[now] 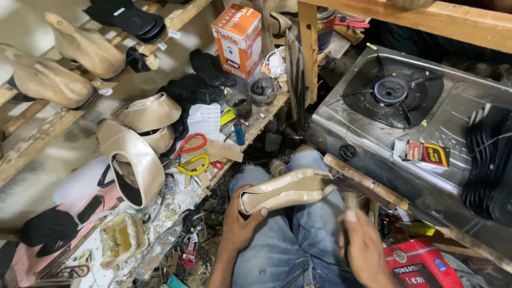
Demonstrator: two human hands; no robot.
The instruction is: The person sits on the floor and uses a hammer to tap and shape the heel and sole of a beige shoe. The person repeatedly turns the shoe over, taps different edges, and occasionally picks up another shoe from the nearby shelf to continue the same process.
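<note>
My left hand [240, 224] grips the heel end of a cream-coloured shoe upper [288, 189] that lies across my knees in blue jeans [277, 245]. My right hand [365, 248] is closed around the handle of a tool [350, 200]. Its head meets the toe end of the shoe, next to a wooden slat [368, 184]. The tool's working end is blurred and partly hidden.
A gas stove [394, 90] stands at the right with black soles [488, 160] stacked on it. On the workbench at left are cream shoe uppers [138, 160], red and yellow scissors [192, 154], an orange box [238, 37] and tins. Wooden lasts [64, 64] rest on a rack. A red tin [421, 264] sits at the lower right.
</note>
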